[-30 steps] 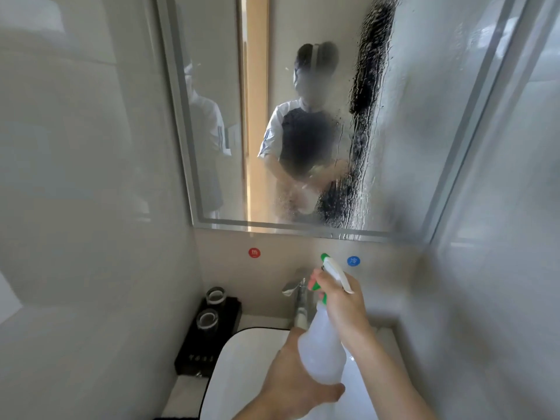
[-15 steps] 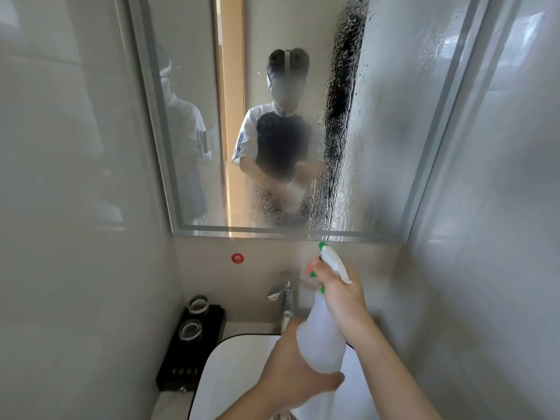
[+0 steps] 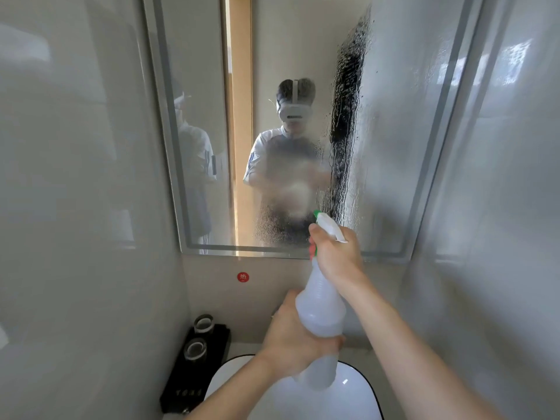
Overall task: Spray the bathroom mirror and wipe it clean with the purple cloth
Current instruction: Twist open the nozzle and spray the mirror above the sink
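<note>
A translucent white spray bottle (image 3: 320, 310) with a green-tipped trigger head points at the bathroom mirror (image 3: 297, 56). My right hand (image 3: 336, 256) grips the bottle's neck, its fingers curled round the trigger. My left hand (image 3: 291, 338) wraps round the lower body of the bottle from the left. The mirror's middle and right parts are wet with droplets and runs. A misted patch lies low in the centre, just above the nozzle. The purple cloth is not in view.
A white basin with a black rim (image 3: 368, 389) lies below the bottle. At its left, a black tray (image 3: 181, 386) carries two upturned glasses (image 3: 203, 324). A round red sticker (image 3: 243, 277) marks the wall under the mirror. Glossy walls close in on both sides.
Both hands have lifted the bottle up toward the mirror's lower edge. The view has tilted up, showing more mirror. The misted patch in the lower centre looks larger.
</note>
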Tool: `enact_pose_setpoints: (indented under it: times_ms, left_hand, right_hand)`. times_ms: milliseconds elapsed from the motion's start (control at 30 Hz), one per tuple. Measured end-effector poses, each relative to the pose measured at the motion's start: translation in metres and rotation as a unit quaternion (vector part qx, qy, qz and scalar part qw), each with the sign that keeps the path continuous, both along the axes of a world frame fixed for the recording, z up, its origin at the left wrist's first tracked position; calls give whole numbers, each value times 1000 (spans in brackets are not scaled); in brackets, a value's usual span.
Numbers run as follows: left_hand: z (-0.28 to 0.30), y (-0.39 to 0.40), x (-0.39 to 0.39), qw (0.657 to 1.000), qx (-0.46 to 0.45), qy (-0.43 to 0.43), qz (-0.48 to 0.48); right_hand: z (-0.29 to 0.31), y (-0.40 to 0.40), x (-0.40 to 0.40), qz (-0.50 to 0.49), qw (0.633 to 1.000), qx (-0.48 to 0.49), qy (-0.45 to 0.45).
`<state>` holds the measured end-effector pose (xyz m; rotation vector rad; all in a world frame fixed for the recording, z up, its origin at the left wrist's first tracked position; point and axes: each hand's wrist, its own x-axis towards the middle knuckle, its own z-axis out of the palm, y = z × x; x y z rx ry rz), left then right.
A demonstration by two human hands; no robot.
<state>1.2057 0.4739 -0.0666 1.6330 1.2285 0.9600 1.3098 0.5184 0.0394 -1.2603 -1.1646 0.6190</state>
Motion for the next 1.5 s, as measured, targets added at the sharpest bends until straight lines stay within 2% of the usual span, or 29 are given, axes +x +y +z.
enact_pose_setpoints:
  times_ms: [100, 233, 400, 533, 700, 800, 1100, 1500]
  left_hand:
    - [13, 1, 2, 1000, 11, -5, 7]
    - [45, 2, 2, 999, 44, -17, 6]
    - [78, 4, 2, 996, 76, -35, 17]
    - [83, 1, 2, 996, 79, -35, 16]
    - [80, -4, 3, 996, 79, -39, 10]
    - [84, -3, 3, 996, 84, -39, 5]
    - [133, 13, 10, 988, 155, -8, 4]
    - [160, 31, 20, 982, 187, -7, -7]
  right_hand:
    - [13, 2, 3, 17, 1000, 7, 19]
    - [50, 4, 6, 19, 999, 25, -20]
    - [87, 4, 6, 13, 997, 70, -27]
    - [95, 2, 3, 31, 996, 80, -34]
    - [92, -1, 2, 32, 997, 70, 2]
    - [96, -6, 6, 26, 997, 68, -15]
    - [148, -7, 15, 13, 992, 123, -14]
    - [190, -19, 21, 2, 995, 91, -32]
